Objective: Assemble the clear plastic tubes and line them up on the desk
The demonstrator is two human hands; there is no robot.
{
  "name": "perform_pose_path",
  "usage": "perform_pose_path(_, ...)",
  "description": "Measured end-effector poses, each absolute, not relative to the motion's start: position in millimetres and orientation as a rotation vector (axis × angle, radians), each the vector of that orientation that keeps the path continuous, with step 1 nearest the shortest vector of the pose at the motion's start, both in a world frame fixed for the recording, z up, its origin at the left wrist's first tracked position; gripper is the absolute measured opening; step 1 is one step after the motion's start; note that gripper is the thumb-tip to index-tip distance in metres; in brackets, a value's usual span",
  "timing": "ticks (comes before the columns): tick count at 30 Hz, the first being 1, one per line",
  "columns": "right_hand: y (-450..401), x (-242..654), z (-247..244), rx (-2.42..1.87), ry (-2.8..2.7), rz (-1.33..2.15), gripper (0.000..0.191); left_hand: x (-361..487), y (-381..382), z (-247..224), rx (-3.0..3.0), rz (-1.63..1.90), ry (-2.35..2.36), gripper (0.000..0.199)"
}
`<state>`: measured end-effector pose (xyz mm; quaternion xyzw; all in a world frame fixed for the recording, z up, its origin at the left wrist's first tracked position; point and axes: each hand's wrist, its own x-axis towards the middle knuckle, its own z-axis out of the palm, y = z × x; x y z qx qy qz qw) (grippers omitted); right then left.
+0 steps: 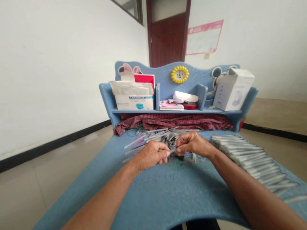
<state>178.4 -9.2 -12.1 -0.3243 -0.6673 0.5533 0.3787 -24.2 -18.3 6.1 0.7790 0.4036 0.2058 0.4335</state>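
Observation:
Over the middle of the blue desk (158, 195), my left hand (151, 155) pinches a short, clear slender piece, perhaps a pen tube (173, 150). The fingers of my right hand (193, 144) are closed at its other end, so the piece spans the small gap between both hands. Behind my fingers lies a loose pile of clear and grey tubes (157, 135), mixed with small black parts (172, 140). To the right, many similar slender tubes (247, 159) lie side by side in a long row, partly behind my right forearm.
A blue shelf (177, 111) rises at the desk's back, holding a mask box (134, 101), a white box (233, 91), papers (171, 107) and a red round tin (190, 106). Checked cloth (179, 122) lies beneath it. A yellow flower-shaped clock (179, 74) decorates the backboard.

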Motion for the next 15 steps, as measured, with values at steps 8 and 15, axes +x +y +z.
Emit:
perform_pose_path(8,-7.8,180.5,-13.5,-0.811,-1.658,1.491,0.024,-23.3,-17.0,4.5,1.942,0.513,1.027,0.017)
perform_pose_path(15,-9.1,179.6,-11.6,-0.851,-1.688,1.455,0.026,-25.3,-16.2,3.3,1.929,0.522,0.989,0.018)
